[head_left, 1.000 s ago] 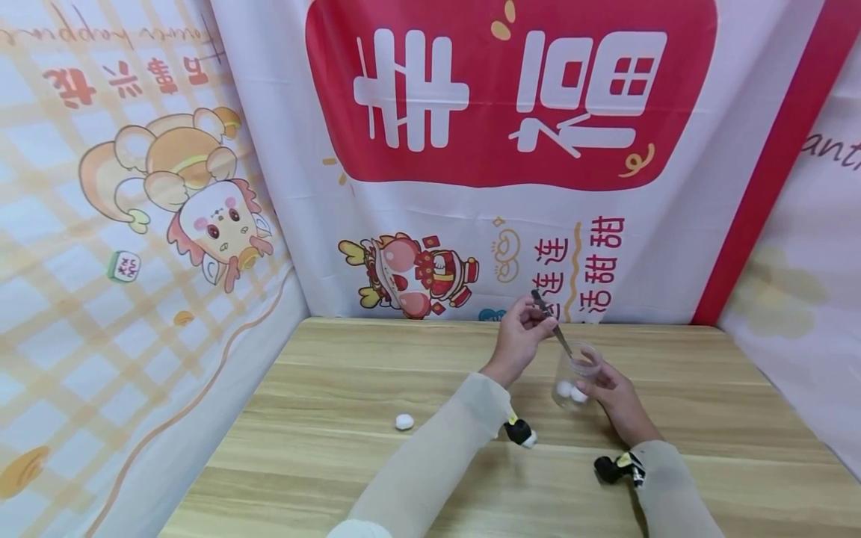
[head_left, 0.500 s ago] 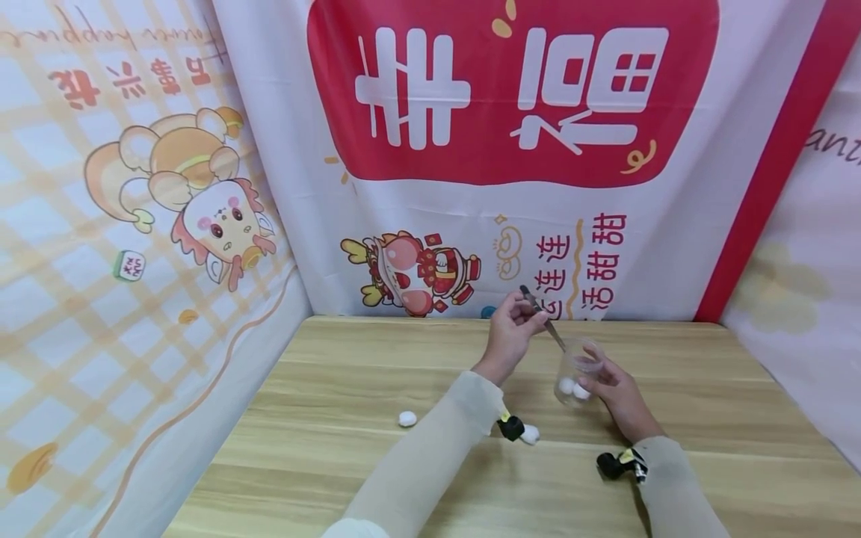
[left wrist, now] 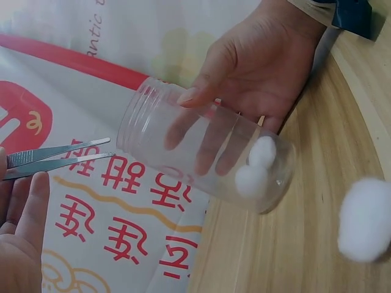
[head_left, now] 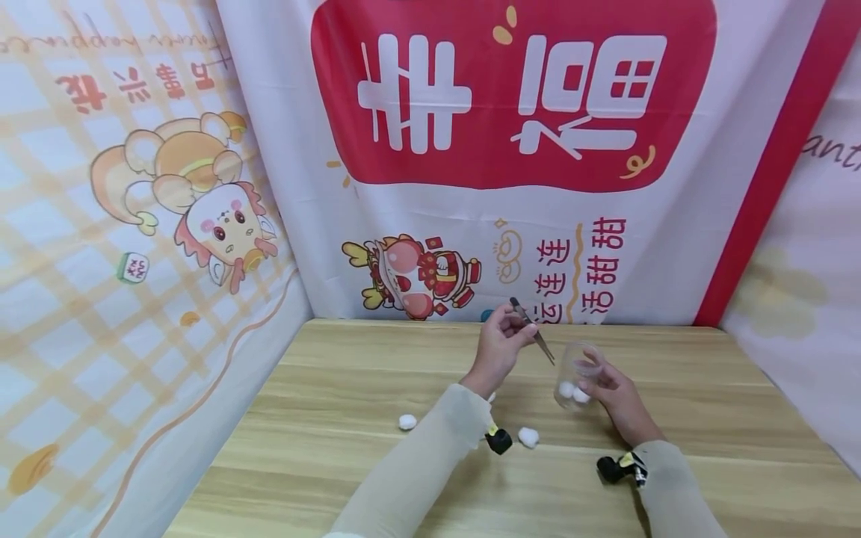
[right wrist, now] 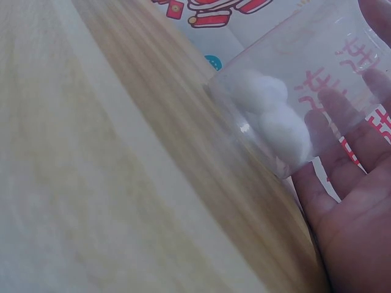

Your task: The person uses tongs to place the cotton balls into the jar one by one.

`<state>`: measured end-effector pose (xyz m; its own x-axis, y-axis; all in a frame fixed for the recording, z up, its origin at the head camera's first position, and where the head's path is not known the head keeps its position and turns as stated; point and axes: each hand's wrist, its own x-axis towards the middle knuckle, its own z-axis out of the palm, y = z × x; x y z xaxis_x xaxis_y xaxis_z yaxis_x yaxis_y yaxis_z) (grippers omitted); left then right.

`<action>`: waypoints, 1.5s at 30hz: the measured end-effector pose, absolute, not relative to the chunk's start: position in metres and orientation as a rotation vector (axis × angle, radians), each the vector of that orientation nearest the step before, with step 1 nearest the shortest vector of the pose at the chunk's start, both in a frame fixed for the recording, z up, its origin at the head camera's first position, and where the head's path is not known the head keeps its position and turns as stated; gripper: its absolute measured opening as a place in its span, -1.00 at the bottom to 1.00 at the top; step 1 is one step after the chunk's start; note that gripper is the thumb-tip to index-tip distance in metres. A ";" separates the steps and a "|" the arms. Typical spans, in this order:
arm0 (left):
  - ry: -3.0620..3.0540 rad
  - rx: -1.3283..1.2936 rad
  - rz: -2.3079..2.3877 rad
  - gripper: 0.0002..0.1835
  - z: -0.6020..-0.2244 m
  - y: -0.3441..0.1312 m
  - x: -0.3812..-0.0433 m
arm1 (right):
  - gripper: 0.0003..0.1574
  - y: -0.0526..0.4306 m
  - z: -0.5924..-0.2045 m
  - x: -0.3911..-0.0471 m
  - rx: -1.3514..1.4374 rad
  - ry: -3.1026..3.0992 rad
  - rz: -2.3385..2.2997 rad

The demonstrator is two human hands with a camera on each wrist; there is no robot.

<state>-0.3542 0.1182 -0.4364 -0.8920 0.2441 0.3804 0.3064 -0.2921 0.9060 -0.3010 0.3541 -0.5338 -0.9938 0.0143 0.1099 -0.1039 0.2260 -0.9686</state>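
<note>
My left hand point(head_left: 499, 345) pinches metal tweezers point(head_left: 536, 336), their tips pointing down and right, just left of the jar's mouth. In the left wrist view the tweezers point(left wrist: 55, 160) have parted tips with nothing between them. My right hand point(head_left: 622, 403) grips a clear plastic jar point(head_left: 570, 370), thumb on one side and fingers behind it. The jar is tilted, its mouth towards the tweezers in the left wrist view. At its bottom lie two white cotton balls point(left wrist: 250, 181), also visible through the wall in the right wrist view.
On the wooden table point(head_left: 323, 463) lie a cotton ball point(head_left: 528, 437) near the left wrist and another cotton ball point(head_left: 407, 422) farther left. A third white piece point(head_left: 492, 397) is mostly hidden behind the left wrist. A printed cloth point(head_left: 430, 202) hangs behind the table.
My left hand has drawn the tweezers back left and down, out of the jar's mouth. The cotton ball by the left wrist has come into fuller view. The right hand and jar have barely moved.
</note>
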 end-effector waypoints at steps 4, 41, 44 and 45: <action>-1.837 -0.723 -2.412 -0.69 -0.440 0.116 -0.353 | -0.06 0.355 -0.534 -0.298 0.105 -2.387 1.893; -2.002 -0.782 -2.386 -0.71 -0.474 0.089 -0.336 | -0.10 0.355 -0.538 -0.297 0.101 -2.352 1.926; -2.021 -0.750 -2.395 -0.70 -0.477 0.087 -0.335 | -0.09 0.355 -0.538 -0.297 0.099 -2.368 1.912; -2.019 -0.743 -2.401 -0.70 -0.478 0.087 -0.335 | -0.09 0.355 -0.538 -0.298 0.095 -2.371 1.911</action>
<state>-0.3352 0.0866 -0.4782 -0.8905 0.3496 0.2912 0.2268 -0.2138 0.9502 -0.2975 0.3552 -0.5376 -0.9935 0.0112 0.1132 -0.1083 0.2129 -0.9710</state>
